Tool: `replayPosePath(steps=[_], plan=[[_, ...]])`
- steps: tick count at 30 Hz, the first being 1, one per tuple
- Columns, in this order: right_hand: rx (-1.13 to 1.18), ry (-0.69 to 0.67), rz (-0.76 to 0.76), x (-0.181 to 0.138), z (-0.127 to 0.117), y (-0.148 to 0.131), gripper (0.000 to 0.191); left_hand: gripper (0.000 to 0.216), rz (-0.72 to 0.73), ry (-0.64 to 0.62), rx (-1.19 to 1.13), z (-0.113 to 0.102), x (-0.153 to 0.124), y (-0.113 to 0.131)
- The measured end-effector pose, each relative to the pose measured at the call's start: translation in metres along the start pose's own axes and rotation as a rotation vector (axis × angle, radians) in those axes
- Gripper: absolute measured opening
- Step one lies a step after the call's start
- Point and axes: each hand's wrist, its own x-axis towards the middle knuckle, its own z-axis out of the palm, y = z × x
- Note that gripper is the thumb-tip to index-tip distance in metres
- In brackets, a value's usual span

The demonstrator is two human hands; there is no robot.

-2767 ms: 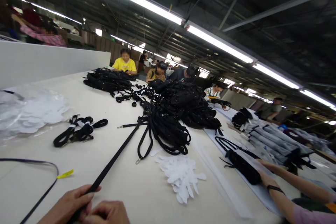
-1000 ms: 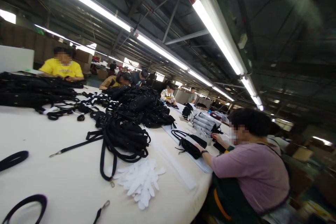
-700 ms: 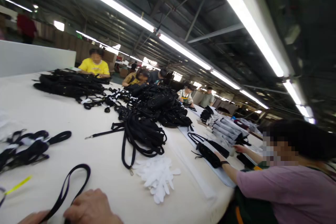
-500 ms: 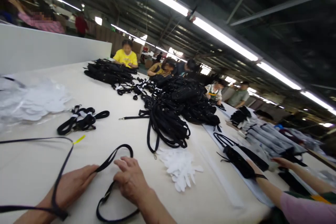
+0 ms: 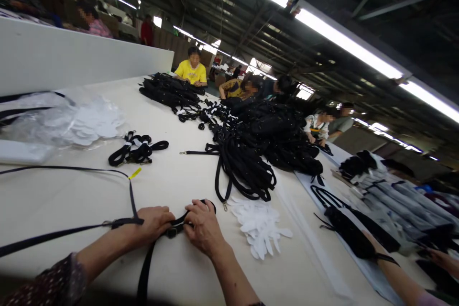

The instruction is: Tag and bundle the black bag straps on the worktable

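My left hand (image 5: 153, 222) and my right hand (image 5: 202, 226) are both closed on a black strap (image 5: 145, 267) at the near edge of the cream table (image 5: 172, 186). They meet at a dark buckle between the fingers. The strap's folded end loops past my right hand, and its long tail runs left across the table and down towards me. A thin black cord with a yellow tag (image 5: 135, 172) crosses over it.
White cut pieces (image 5: 260, 224) lie just right of my hands. Black strap piles (image 5: 247, 162) fill the middle; a small bundle (image 5: 138, 149) and a plastic bag of white pieces (image 5: 71, 124) lie left. A co-worker's arm (image 5: 405, 282) works at right; several people sit beyond.
The view swung right to the co-worker and back down. My hands, apart half a second ago, have come together on the strap and folded its loop small.
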Motion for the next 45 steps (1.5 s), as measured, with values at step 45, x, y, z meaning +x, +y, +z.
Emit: replayPosePath(steps=[45], plan=[[0.082,0.176,-0.008,-0.029,0.016,0.047,0.023,0.027,0.084,0.152,0.035,-0.018,-0.066,-0.052]])
